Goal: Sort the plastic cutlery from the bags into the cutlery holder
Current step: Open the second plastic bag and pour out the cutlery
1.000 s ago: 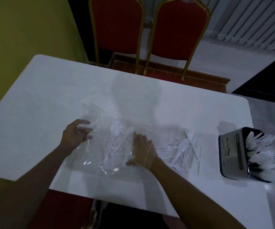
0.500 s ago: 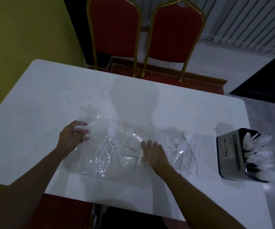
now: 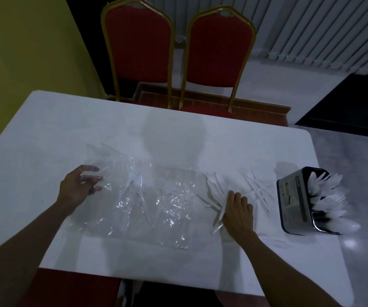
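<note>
Left hand (image 3: 77, 188) pinches bag (image 3: 156, 196), 9 o'clock; right hand (image 3: 238, 210) presses flat on cutlery (image 3: 256, 185). A hard sweep may scatter pieces off table (image 3: 68, 129).

White table (image 3: 68, 129) with sorting in progress.
A crumpled clear plastic bag (image 3: 156, 207) lies flat at the middle. Just right of it is scattered loose white cutlery (image 3: 256, 187), and the cutlery holder (image 3: 293, 202) stands by the right edge.

White table (image 3: 68, 129), two red chairs (image 3: 137, 41), yellow wall (image 3: 23, 41), vertical blinds (image 3: 322, 29), dim light
</note>
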